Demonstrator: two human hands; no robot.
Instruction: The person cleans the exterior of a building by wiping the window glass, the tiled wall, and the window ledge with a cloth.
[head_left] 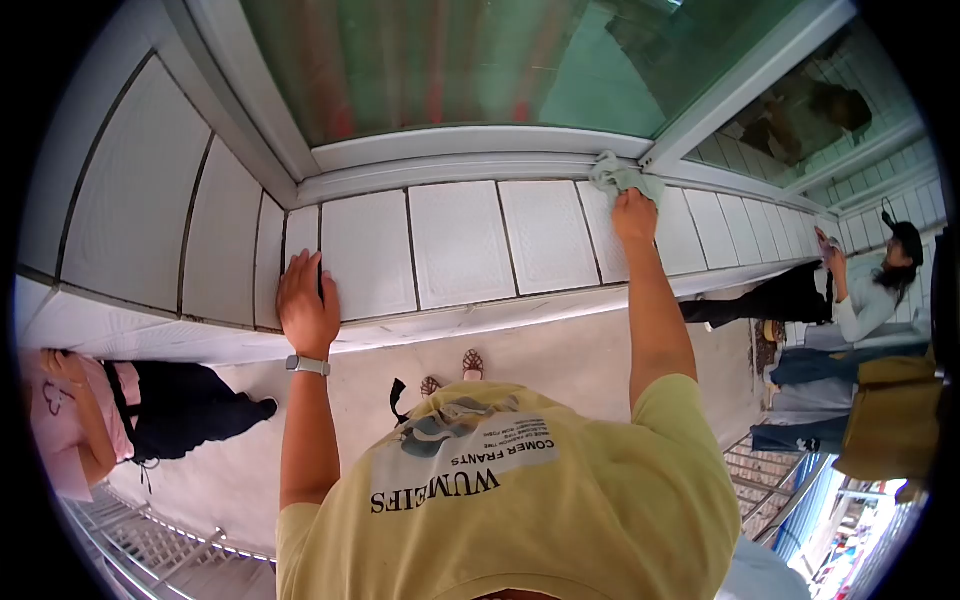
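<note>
Cloth point(612, 176): pale green, bunched up, lying over the back of the ledge, right up by the bottom of the window frame
Right hand point(636, 218): arm stretched way out, fingers closed on the near end of the cloth so no real opening, the rest of it spills past the knuckles
Window frame point(430, 149): grey-white, glass point(470, 70) above it; imo the loose end of the cloth could snag in that corner if it gets dragged along the frame
Ledge point(457, 245): white tiles with dark joints; knuckles could scrape on those if the hand slides with the cloth all scrunched up like that
Left hand point(309, 305): not gripping anything, palm down with fingers extended on the tiles near the front edge, thumb a bit apart; if it took much weight that close to the edge it could slip off, I reckon
Watch point(308, 365): on the left wrist, just clear of the tiles
Shirt point(540, 480): yellow, printed front, sandals point(473, 364) on the floor past it
Others around: someone in a pink top point(95, 400) off to the left, someone in a white top point(872, 300) over on the right
</note>
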